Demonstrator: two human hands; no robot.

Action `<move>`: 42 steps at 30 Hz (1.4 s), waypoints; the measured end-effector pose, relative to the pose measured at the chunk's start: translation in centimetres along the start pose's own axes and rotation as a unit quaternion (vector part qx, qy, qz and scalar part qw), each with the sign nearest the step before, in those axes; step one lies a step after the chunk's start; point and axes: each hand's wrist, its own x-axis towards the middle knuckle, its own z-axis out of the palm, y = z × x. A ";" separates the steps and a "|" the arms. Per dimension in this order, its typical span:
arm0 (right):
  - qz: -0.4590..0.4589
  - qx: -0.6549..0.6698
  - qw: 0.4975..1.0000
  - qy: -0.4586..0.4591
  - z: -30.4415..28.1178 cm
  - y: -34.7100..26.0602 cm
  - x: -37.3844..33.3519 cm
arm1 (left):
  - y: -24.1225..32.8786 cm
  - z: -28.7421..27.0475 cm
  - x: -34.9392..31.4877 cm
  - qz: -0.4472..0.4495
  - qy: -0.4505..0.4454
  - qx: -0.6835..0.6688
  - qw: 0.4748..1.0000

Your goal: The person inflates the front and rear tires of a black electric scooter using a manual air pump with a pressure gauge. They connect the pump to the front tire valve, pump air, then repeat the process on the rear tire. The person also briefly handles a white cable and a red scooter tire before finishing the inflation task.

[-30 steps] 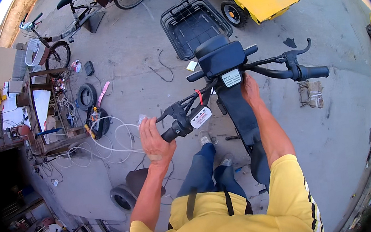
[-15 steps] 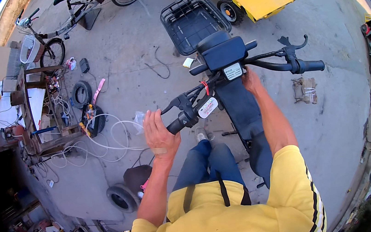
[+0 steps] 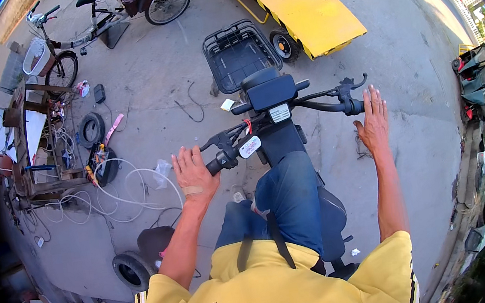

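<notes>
An electric scooter stands in front of me with its black handlebar turned crosswise. My left hand (image 3: 196,175) lies against the end of the left grip (image 3: 215,164), fingers stretched forward and not wrapped round it. Beside the right grip (image 3: 353,107) is my right hand (image 3: 374,120), open with fingers up and thumb out; whether it touches the rubber I cannot tell. Between the grips sit the dark display housing (image 3: 271,92) and a white-labelled oval part (image 3: 250,147). A black wire basket (image 3: 241,58) is at the front. My bent right leg (image 3: 288,191) covers part of the scooter's body.
A yellow flat cart (image 3: 316,12) stands ahead, a tricycle (image 3: 94,30) at far left. Left lie tyres (image 3: 92,129), a pale hose (image 3: 136,172) and a cluttered wooden bench (image 3: 42,146). A dark-covered vehicle (image 3: 479,83) stands at right.
My right hand has moved from beneath the display housing out to the right grip and opened. My right knee has risen across the scooter's body. The left hand stays at its grip.
</notes>
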 end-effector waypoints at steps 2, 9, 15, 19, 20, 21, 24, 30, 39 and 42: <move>-0.048 -0.025 0.999 -0.001 0.8 2.7 2.9 | -0.3 0.6 0.1 0.005 0.028 -0.013 1.000; -0.172 0.050 0.982 -0.053 1.3 4.8 6.8 | 0.2 0.4 0.0 -0.011 0.038 -0.024 0.999; -0.214 0.073 0.974 0.027 2.6 5.8 7.2 | 0.8 0.8 -0.1 -0.011 0.070 -0.023 0.997; -0.256 0.089 0.961 0.047 3.1 6.8 9.2 | 2.1 1.7 -0.7 -0.019 0.109 -0.016 0.994; -0.240 0.091 0.966 0.019 3.5 7.3 9.7 | 2.5 2.0 -1.2 -0.025 0.115 -0.011 0.993; -0.246 0.085 0.965 0.010 3.8 7.9 10.4 | 2.9 2.2 -2.1 -0.035 0.120 0.000 0.992; -0.282 0.071 0.957 0.002 4.3 11.2 14.0 | 7.2 4.6 -2.6 -0.063 0.166 -0.002 0.984; -0.318 0.134 0.938 0.004 10.4 23.1 18.7 | 18.2 7.6 -1.0 -0.060 0.244 0.054 0.966; -0.175 0.277 0.939 -0.103 13.5 32.6 15.8 | 28.0 9.5 0.3 -0.054 0.300 0.111 0.946; -0.279 0.285 0.916 -0.051 15.1 28.7 11.6 | 30.0 10.2 -1.1 -0.073 0.258 0.141 0.953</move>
